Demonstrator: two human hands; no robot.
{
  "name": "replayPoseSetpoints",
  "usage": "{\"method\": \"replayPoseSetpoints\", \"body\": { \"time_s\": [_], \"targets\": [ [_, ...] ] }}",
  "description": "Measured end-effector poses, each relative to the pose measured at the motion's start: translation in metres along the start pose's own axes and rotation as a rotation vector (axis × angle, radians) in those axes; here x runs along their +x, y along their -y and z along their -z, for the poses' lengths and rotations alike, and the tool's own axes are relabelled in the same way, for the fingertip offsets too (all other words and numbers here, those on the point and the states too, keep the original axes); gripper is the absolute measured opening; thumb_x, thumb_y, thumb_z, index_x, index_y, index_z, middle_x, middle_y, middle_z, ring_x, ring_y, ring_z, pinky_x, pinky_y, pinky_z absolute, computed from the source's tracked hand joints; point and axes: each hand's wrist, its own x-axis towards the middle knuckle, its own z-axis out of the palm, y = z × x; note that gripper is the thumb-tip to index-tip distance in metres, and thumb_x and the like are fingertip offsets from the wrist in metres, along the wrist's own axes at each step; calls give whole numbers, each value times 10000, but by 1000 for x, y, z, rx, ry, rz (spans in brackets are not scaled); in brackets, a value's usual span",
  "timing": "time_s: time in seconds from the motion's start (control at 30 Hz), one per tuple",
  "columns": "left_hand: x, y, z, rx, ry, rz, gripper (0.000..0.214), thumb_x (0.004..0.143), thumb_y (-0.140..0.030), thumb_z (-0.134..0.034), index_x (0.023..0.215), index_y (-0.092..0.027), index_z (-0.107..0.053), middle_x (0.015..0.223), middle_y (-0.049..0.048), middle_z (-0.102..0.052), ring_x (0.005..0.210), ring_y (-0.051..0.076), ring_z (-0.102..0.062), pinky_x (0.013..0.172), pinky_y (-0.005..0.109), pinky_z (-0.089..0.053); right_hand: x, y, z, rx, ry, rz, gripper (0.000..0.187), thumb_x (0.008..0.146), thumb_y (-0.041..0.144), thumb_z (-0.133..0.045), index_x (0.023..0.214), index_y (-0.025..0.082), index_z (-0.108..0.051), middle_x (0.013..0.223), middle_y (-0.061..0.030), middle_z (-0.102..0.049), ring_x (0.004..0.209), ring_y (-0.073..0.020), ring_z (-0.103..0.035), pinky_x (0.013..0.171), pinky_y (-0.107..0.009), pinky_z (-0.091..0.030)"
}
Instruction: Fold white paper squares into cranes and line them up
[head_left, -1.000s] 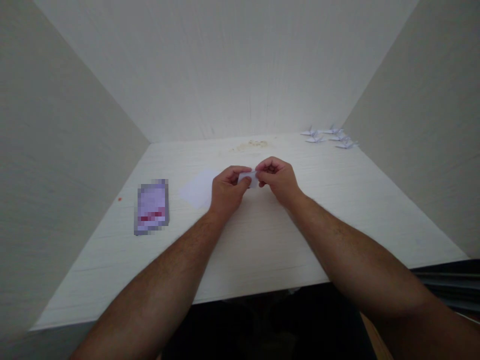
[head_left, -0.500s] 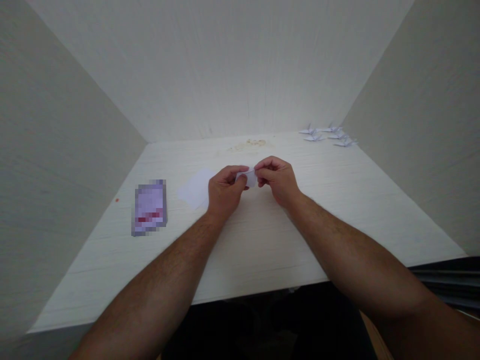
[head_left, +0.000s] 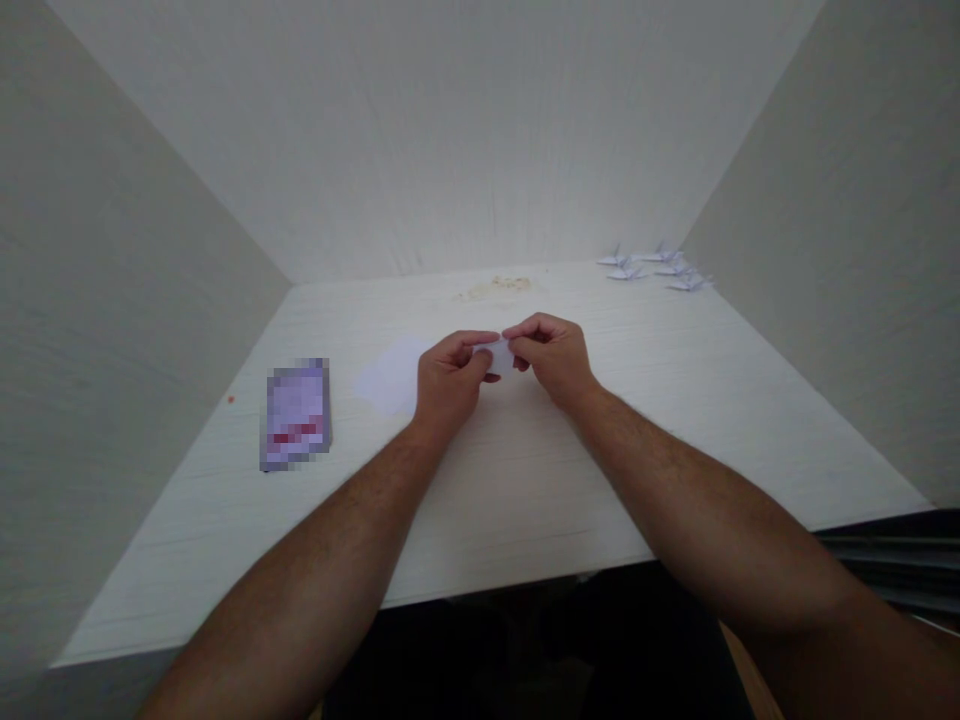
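Note:
A small folded piece of white paper (head_left: 501, 358) is held between my two hands above the middle of the table. My left hand (head_left: 452, 378) grips its left side, thumb in front and fingers behind. At its upper right edge, the thumb and index finger of my right hand (head_left: 551, 355) pinch the paper. Fingers cover part of it, so its full folded shape is hidden. Flat white paper sheets (head_left: 386, 378) lie on the table just left of my left hand, partly covered by it.
Several white origami cranes (head_left: 671, 268) stand at the back right of the white table (head_left: 517, 500). A pixelated purple rectangular item (head_left: 296, 412) lies at the left. Walls (head_left: 480, 130) enclose the back and sides. A brownish stain (head_left: 499, 288) marks the tabletop near the back wall.
My right fingers have shifted slightly left along the paper's top edge, closer to my left index fingertip. My left hand keeps its hold almost unchanged.

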Motion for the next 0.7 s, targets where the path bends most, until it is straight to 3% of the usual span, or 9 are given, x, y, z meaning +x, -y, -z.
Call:
{"method": "replayPoseSetpoints", "body": {
  "time_s": [0.43, 0.7],
  "targets": [
    [1, 2, 4, -141, 25, 42, 111, 725, -250, -646, 825, -204, -631, 637, -31, -639, 584, 129, -655, 578, 288, -593, 1, -1, 2, 143, 88, -33, 66, 660, 241, -660, 694, 213, -610, 480, 62, -577, 446, -93, -542, 469, -236, -443],
    [2, 2, 5, -175, 54, 70, 198, 718, -302, -691, 863, -197, -607, 703, -11, -656, 628, 138, -654, 534, 263, -562, 1, -2, 3, 147, 87, -15, 52, 646, 190, -665, 697, 193, -653, 493, 43, -609, 452, -93, -551, 480, -239, -465]
  ]
}}
